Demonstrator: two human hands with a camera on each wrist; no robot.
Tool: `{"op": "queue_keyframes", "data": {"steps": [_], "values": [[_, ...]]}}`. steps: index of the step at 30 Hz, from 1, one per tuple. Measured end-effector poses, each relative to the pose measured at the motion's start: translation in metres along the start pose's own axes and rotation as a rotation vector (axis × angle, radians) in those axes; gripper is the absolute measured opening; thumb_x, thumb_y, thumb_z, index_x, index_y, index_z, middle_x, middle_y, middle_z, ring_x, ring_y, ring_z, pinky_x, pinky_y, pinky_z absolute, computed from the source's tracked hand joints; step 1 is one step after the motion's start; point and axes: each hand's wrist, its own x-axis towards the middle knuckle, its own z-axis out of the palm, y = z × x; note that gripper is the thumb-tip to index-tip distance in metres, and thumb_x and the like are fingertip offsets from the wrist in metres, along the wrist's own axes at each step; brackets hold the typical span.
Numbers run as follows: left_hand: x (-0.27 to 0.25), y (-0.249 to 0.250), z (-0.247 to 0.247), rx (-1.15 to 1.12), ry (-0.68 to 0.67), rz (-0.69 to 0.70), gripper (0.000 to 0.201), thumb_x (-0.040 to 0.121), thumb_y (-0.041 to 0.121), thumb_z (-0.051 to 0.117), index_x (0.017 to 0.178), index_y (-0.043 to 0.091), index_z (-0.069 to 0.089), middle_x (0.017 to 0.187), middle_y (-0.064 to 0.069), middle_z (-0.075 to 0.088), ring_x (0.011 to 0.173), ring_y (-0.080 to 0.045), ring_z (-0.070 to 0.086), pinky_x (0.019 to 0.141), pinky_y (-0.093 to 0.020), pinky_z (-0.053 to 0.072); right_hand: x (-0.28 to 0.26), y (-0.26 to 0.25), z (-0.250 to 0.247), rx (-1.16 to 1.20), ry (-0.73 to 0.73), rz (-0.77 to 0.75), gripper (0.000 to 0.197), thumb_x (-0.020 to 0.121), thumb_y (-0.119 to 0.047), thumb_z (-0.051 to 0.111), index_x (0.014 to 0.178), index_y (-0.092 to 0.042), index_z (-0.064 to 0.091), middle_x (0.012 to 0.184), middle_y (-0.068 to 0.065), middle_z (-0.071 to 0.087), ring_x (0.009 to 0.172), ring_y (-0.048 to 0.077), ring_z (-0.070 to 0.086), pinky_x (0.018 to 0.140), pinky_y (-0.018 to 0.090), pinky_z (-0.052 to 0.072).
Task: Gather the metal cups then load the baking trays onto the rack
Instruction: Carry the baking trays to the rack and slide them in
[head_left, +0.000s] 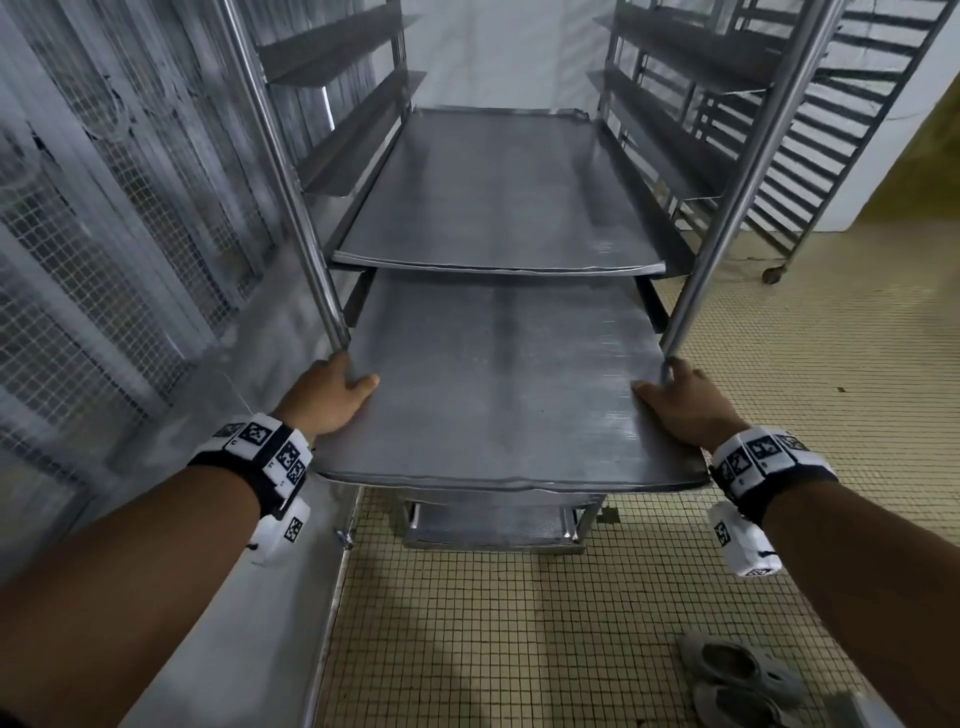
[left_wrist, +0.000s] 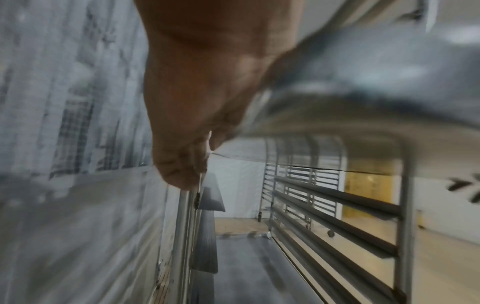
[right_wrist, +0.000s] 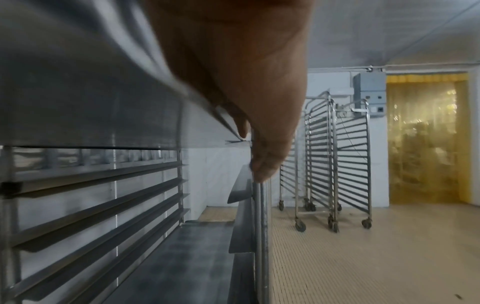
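Observation:
A flat grey baking tray (head_left: 498, 384) lies half inside the steel rack (head_left: 280, 171), its near edge sticking out toward me. My left hand (head_left: 337, 389) grips its left edge with the thumb on top, just by the rack's left post. My right hand (head_left: 675, 397) grips the right edge the same way, by the right post. The wrist views show each hand, left hand (left_wrist: 187, 107) and right hand (right_wrist: 246, 86), wrapped on the tray rim (left_wrist: 363, 86) (right_wrist: 78, 86). A second tray (head_left: 493, 197) sits fully in on the runners one level above. No metal cups are in view.
Another tray (head_left: 488, 525) rests at the rack's bottom level. Empty wheeled racks (right_wrist: 335, 164) stand at the back right, beside a yellow strip curtain (right_wrist: 426, 139). A mesh wall (head_left: 104, 234) runs close on the left. Grey sandals (head_left: 737, 675) lie on the tiled floor.

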Motion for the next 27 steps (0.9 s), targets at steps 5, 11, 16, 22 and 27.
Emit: {"op": "queue_keyframes", "data": {"steps": [5,11,16,22,27], "values": [[-0.035,0.031,0.001,0.358,-0.101,0.115,0.066,0.096,0.060,0.041,0.153,0.029,0.031,0.165,-0.006,0.016,0.151,-0.033,0.014,0.117,-0.061,0.020,-0.035,-0.017,0.004,-0.317,-0.075,-0.155,0.064,0.096,-0.060,0.040,0.146,-0.021,0.036,0.160,0.014,0.023,0.147,0.039,0.018,0.114,0.060,0.023],[-0.084,0.063,0.031,0.399,-0.226,0.322,0.076,0.093,0.074,0.027,0.154,0.029,0.025,0.166,-0.001,0.014,0.151,-0.028,0.011,0.115,-0.061,0.020,-0.090,-0.049,0.038,-0.396,-0.088,-0.408,0.073,0.092,-0.076,0.022,0.137,-0.023,0.044,0.146,0.004,0.041,0.138,0.025,0.035,0.110,0.052,0.033],[-0.126,0.072,0.057,0.450,-0.114,0.465,0.080,0.088,0.077,0.010,0.147,0.028,0.029,0.158,0.000,0.023,0.147,-0.027,0.016,0.113,-0.057,0.023,-0.133,-0.062,0.068,-0.410,-0.001,-0.493,0.073,0.094,-0.074,0.021,0.144,-0.024,0.040,0.154,0.002,0.036,0.146,0.024,0.027,0.117,0.047,0.024],[-0.140,0.063,0.062,0.479,0.054,0.477,0.080,0.088,0.068,0.000,0.148,0.026,0.032,0.156,0.002,0.030,0.145,-0.024,0.024,0.108,-0.051,0.028,-0.149,-0.054,0.066,-0.470,0.098,-0.465,0.068,0.097,-0.068,0.015,0.150,-0.028,0.034,0.159,0.001,0.032,0.148,0.025,0.023,0.117,0.046,0.019],[-0.127,0.065,0.063,0.460,-0.008,0.416,0.092,0.087,0.079,0.003,0.153,0.018,0.024,0.165,-0.004,0.018,0.152,-0.024,0.012,0.115,-0.056,0.021,-0.133,-0.048,0.064,-0.487,0.096,-0.425,0.091,0.089,-0.081,0.008,0.155,-0.021,0.027,0.163,0.003,0.026,0.151,0.025,0.017,0.120,0.045,0.018]]}}
